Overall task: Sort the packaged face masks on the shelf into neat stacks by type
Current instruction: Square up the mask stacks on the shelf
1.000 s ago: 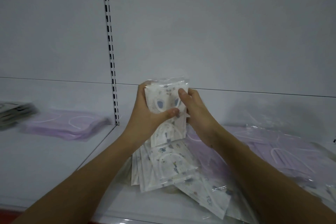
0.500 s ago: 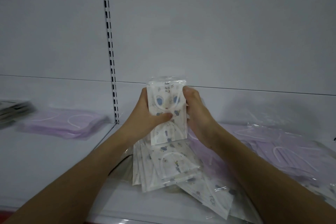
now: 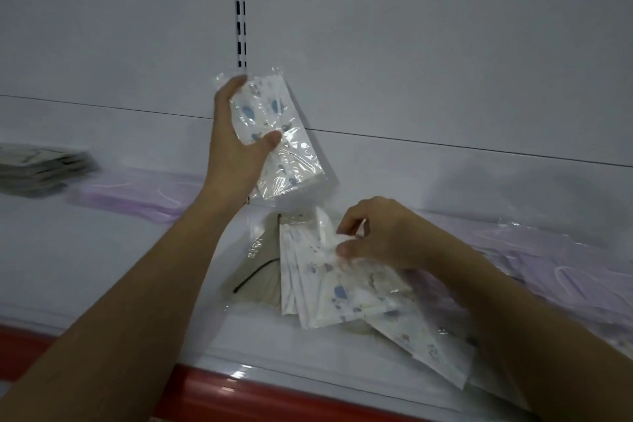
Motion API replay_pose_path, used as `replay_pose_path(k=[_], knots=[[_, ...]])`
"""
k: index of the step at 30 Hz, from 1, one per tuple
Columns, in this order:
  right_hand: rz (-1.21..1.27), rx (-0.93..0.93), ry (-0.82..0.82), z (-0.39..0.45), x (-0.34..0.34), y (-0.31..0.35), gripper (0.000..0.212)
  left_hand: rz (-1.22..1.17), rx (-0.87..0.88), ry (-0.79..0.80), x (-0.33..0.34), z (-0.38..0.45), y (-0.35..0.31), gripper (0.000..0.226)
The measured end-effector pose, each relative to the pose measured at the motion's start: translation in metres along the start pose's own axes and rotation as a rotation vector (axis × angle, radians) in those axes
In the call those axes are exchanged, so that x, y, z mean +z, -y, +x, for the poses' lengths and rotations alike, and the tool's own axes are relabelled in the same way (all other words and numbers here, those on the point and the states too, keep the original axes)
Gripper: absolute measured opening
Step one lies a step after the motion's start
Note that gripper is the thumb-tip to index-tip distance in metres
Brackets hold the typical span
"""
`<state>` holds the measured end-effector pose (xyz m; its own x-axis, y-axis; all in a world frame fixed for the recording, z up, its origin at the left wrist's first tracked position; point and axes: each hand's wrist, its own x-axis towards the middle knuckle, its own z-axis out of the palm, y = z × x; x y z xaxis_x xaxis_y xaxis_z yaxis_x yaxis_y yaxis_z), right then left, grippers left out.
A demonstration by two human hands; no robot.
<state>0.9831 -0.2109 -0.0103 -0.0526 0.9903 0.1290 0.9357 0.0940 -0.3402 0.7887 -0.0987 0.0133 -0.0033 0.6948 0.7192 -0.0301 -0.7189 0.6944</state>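
My left hand (image 3: 233,147) grips a small stack of white printed masks in clear wrappers (image 3: 277,134), held upright above the shelf. Below it lies a fanned heap of the same printed packets (image 3: 342,291). My right hand (image 3: 376,236) pinches the top edge of one packet in that heap between thumb and fingers. Purple masks (image 3: 561,267) spread over the shelf at the right, partly under my right forearm. A beige packet with a black ear loop (image 3: 260,274) lies under the heap's left side.
On the shelf (image 3: 85,250) to the left lie a purple mask stack (image 3: 137,192) and a grey packet stack (image 3: 37,168). A slotted upright (image 3: 240,3) divides the white back panel. A red strip (image 3: 257,397) runs along the shelf's front edge.
My right hand has let go of the held stack and dropped to the heap on the shelf, pinching a packet there. My left hand now holds the stack alone, tilted and a little higher.
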Motion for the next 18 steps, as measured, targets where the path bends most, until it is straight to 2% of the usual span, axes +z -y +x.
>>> replay_pose_path(k=[2,4,6,8,10,12,13,15,18], knots=[[0.07,0.003,-0.076,0.002,-0.002,-0.003,0.008,0.134,0.043,0.021,0.001,-0.002,0.0,0.055],[0.182,-0.006,-0.201,0.004,-0.006,-0.004,0.006,0.204,-0.004,0.068,0.003,-0.003,0.002,0.032],[0.35,-0.024,-0.447,0.003,-0.015,-0.001,0.006,0.218,-0.069,0.121,0.007,-0.006,0.001,0.021],[0.413,-0.04,-0.676,0.001,-0.025,0.002,0.009,0.164,-0.12,0.207,0.011,-0.009,-0.001,0.007],[0.394,-0.052,-0.802,0.002,-0.027,0.004,0.016,0.128,-0.138,0.408,0.015,-0.014,-0.01,0.028],[0.367,-0.083,-0.802,0.003,-0.021,0.006,0.02,0.1,-0.155,0.572,0.021,-0.02,-0.015,0.044],[0.372,-0.117,-0.763,0.004,-0.018,0.007,0.021,0.083,-0.159,0.593,0.025,-0.023,-0.018,0.046],[0.469,-0.164,-0.675,0.007,-0.013,0.007,0.022,0.06,-0.147,0.55,0.03,-0.025,-0.021,0.028],[0.721,-0.032,-0.638,0.006,-0.016,0.008,0.008,0.189,-0.08,0.387,0.024,-0.018,-0.03,0.01]])
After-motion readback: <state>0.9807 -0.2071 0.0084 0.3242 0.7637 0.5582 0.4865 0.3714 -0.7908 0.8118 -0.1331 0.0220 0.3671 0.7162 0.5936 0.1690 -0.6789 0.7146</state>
